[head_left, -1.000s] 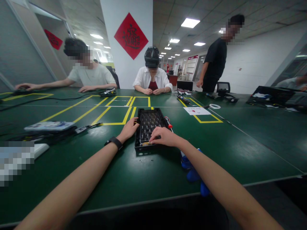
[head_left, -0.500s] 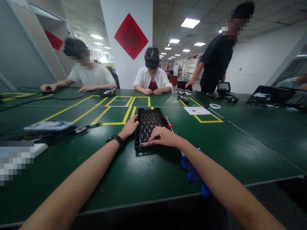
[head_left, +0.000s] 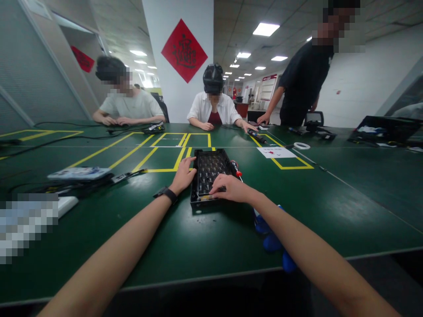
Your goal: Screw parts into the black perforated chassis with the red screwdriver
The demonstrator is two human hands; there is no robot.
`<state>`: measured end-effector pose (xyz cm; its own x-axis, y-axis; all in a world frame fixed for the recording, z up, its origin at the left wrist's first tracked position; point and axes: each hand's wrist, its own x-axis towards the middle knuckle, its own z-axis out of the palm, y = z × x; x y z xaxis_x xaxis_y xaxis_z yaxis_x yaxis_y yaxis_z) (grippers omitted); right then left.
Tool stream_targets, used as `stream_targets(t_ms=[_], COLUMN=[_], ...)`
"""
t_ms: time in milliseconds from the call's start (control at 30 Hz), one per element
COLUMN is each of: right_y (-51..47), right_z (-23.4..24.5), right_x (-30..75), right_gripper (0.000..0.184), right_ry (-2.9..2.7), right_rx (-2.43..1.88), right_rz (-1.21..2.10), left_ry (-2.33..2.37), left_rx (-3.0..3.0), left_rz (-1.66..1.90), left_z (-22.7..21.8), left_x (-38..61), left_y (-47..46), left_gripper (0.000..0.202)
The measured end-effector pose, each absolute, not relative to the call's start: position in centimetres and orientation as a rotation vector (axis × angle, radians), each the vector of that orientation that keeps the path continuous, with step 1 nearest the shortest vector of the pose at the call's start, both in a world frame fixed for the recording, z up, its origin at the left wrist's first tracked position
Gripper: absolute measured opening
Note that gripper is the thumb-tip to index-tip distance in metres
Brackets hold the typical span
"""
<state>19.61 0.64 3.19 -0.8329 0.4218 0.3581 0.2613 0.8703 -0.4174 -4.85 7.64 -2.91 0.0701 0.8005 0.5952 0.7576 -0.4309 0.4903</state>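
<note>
A black rectangular open housing (head_left: 206, 204), with rows of small shiny bits inside, lies on the green table in front of me. Against its left wall rests my left hand (head_left: 184, 174), fingers stretched out along the rim. My right hand (head_left: 228, 188) reaches over the near right corner, thumb and fingers pinched together low in the housing, by a yellowish strip (head_left: 205, 197). Whatever sits between those fingertips is too small to make out. Just right of the housing is a screwdriver (head_left: 237, 170) with a red and clear handle, partly hidden.
Blue gloves (head_left: 271, 242) lie under my right forearm near the table edge. Cables and a light blue box (head_left: 79, 173) are on the left. A paper sheet (head_left: 276, 152) and a tape roll (head_left: 302, 145) lie at the right. Several people are around the far side.
The view has shifted slightly, moving everything rightward. My left fingers have straightened on the rim; my right hand stays at the near corner. The person opposite has stretched an arm toward a dark tool.
</note>
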Motion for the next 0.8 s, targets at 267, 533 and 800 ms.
stream_targets(t_ms=[267,533,800], right_y=[0.3,0.6,0.1], right_z=[3.1,2.9,3.0], right_x=[19.6,19.5,19.4], right_gripper=[0.015,0.017,0.016], right_ry=[-2.61,-2.592,-2.622], right_rx=[-0.506,-0.501,-0.557], right_rz=[0.469,0.455,0.398], left_ry=[1.562,1.654,1.653], left_rx=[2.05,2.147,2.189], left_rz=[1.18,1.144,1.145], left_z=[-3.5,-3.9,-4.2], left_x=[-4.7,-5.1,-5.2], left_y=[7.4,7.7,8.0], left_gripper=[0.056,0.053,0.052])
